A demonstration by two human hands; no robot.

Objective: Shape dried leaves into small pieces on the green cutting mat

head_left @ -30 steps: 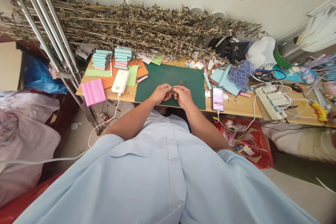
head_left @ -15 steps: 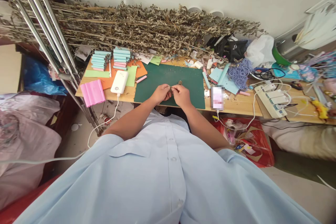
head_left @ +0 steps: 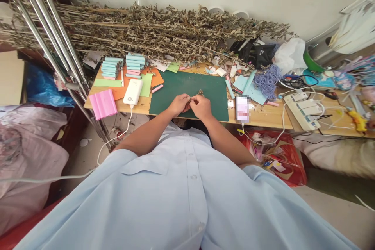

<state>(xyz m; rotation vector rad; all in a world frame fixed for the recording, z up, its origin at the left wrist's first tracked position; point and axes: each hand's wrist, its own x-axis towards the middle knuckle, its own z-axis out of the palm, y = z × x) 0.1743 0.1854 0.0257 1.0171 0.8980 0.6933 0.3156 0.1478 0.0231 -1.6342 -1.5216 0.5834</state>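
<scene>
Over the front of a dark green mat (head_left: 205, 82), my left hand (head_left: 179, 104) and my right hand (head_left: 201, 107) meet at the fingertips. The fingers of both are closed in a pinch. Whatever lies between the left fingertips is too small to make out. A small tuft of dried plant (head_left: 200, 92) shows just beyond my right knuckles, and seems to come from that hand's grip. A short pink paper roll (head_left: 157, 88) lies on the mat's left edge.
Dried leafy stalks (head_left: 175, 27) lie piled along the back. To the left are blue and pink rolls (head_left: 135, 62), a white power bank (head_left: 133, 91) and pink paper (head_left: 103, 104). On the right are a phone (head_left: 242, 108), blue-purple yarn (head_left: 268, 82) and a power strip (head_left: 303, 111).
My right fingers have shifted slightly left, closer against the left fingertips. A small brown piece seen between the hands before is now mostly hidden. The left hand has hardly moved.
</scene>
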